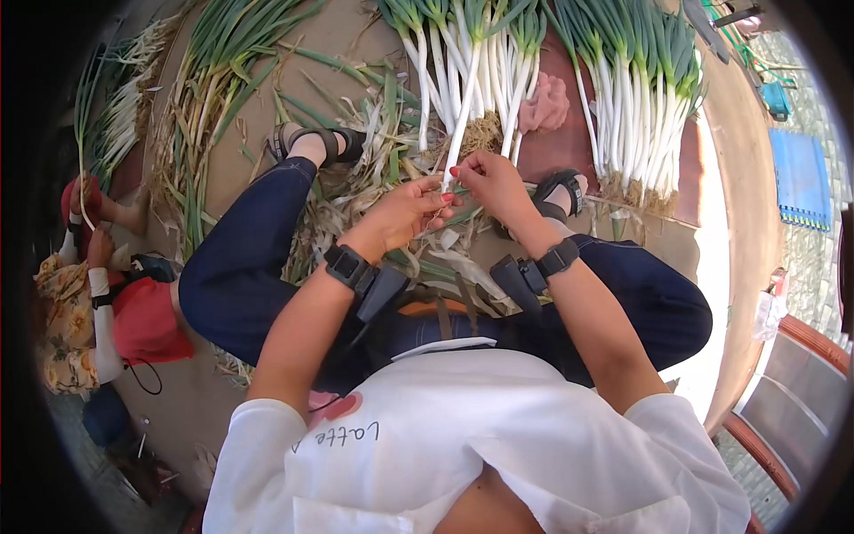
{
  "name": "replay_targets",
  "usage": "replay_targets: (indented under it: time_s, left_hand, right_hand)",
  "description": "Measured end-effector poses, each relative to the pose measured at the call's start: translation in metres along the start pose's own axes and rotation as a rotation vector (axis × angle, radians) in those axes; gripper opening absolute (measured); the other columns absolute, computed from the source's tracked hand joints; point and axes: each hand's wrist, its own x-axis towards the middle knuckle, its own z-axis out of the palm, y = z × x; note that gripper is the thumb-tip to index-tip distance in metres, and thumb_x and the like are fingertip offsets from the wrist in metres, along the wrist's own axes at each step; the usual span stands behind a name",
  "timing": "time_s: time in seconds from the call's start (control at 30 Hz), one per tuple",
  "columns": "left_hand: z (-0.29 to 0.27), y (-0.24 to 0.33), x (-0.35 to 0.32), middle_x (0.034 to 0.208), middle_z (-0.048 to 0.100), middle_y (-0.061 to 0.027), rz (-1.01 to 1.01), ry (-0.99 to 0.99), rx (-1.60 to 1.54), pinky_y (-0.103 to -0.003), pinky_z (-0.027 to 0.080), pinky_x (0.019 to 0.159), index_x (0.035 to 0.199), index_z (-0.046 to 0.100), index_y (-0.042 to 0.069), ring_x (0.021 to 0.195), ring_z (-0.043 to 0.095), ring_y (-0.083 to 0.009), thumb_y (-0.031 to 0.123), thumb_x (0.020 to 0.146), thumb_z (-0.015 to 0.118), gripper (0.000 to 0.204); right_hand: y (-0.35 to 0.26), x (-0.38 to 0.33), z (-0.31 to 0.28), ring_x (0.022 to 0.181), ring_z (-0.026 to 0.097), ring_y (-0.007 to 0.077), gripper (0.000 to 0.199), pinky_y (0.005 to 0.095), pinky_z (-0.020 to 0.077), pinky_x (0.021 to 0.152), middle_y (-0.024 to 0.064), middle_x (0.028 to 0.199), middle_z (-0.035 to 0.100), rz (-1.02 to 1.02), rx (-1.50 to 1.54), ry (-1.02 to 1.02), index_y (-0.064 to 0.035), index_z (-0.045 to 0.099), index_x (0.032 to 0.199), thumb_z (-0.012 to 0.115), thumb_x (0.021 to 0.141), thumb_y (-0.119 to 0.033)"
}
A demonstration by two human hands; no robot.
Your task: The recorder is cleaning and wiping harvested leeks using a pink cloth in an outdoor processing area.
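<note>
Between my feet I hold a long scallion, its white stalk slanting up and away from me toward green leaves. The fingers of my left hand are closed around its lower end. My right hand pinches at the stalk just above them, thumb and forefinger together. Just beyond my hands lies a pile of white-stalked scallions, with a tangle of brown roots at its near end. Peeled skins and dry leaves are strewn under and around my hands.
Another bundle of clean scallions lies at the right, beside a crumpled pink cloth. Unpeeled scallions stretch along the left. A co-worker in a flowered top holds a stalk at the far left. A chair stands at right.
</note>
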Motion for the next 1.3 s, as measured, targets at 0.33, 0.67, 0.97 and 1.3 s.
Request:
replay_targets:
  time_s: [0.33, 0.67, 0.97, 1.3]
  left_hand:
    - [0.009, -0.004, -0.006, 0.095, 0.054, -0.0027, 0.034, 0.055, 0.062, -0.018, 0.048, 0.06, 0.114, 0.042, 0.007, 0.074, 0.055, -0.0069, 0.012, 0.084, 0.059, 0.035]
    - [-0.003, -0.012, -0.005, 0.09, 0.058, -0.0032, 0.103, -0.096, -0.203, -0.017, 0.047, 0.057, 0.108, 0.048, 0.007, 0.069, 0.054, -0.0056, 0.011, 0.086, 0.055, 0.023]
    - [-0.008, -0.018, -0.002, 0.082, 0.057, 0.0008, 0.057, -0.048, -0.309, -0.018, 0.046, 0.054, 0.1, 0.054, 0.01, 0.069, 0.055, -0.0091, 0.017, 0.087, 0.054, 0.015]
    - [-0.008, -0.014, 0.011, 0.076, 0.057, 0.003, 0.076, 0.168, -0.135, -0.02, 0.041, 0.054, 0.091, 0.06, 0.008, 0.061, 0.05, -0.008, 0.019, 0.083, 0.058, 0.014]
  right_hand:
    - [-0.009, -0.006, 0.002, 0.051, 0.052, 0.0082, 0.015, 0.0219, 0.0427, 0.044, 0.0025, 0.06, 0.054, 0.245, 0.244, -0.042, 0.0022, 0.057, 0.071, 0.062, 0.076, -0.012]
    - [-0.014, -0.024, 0.002, 0.058, 0.05, 0.0055, 0.013, 0.019, 0.0381, 0.051, 0.0006, 0.066, 0.056, 0.067, 0.337, -0.067, -0.0002, 0.056, 0.079, 0.062, 0.078, -0.011]
    - [-0.02, -0.038, 0.007, 0.063, 0.046, 0.0057, 0.008, 0.0209, 0.0387, 0.057, -0.0008, 0.072, 0.055, -0.223, -0.07, -0.047, -0.0013, 0.054, 0.083, 0.059, 0.078, -0.003]
    - [-0.022, -0.039, 0.01, 0.067, 0.057, 0.0173, 0.012, 0.0254, 0.047, 0.067, 0.0068, 0.072, 0.056, -0.365, -0.052, -0.035, -0.0005, 0.052, 0.08, 0.061, 0.073, -0.003]
